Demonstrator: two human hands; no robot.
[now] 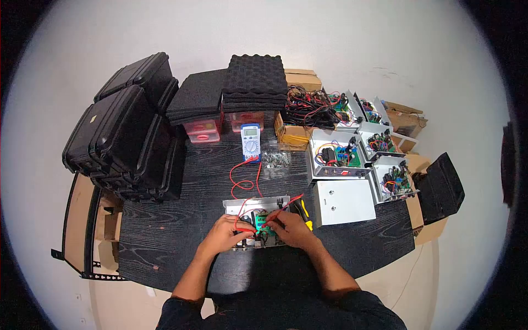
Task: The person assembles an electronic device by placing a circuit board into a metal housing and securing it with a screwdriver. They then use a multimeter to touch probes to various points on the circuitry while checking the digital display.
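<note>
Near the front of the dark table sits an open white metal case (234,205) with a green circuit board (263,219) inside. Over its left part, my left hand (224,234) is closed on a red probe lead. My right hand (290,228) pinches another red probe (282,209) above the board's right side. The probe tips are too small to make out. Red leads (232,179) run up to a blue-edged multimeter (251,143) standing further back. Just right of the case lies a yellow and black tool (306,213), partly behind my right hand.
Black hard cases (113,124) are stacked at the left. Black foam sheets (254,77) rest on red boxes (202,131) at the back. Small parts (276,160) lie beside the multimeter. Several open white units (338,155), a white panel (345,202) and bundled cables (311,110) are at the right.
</note>
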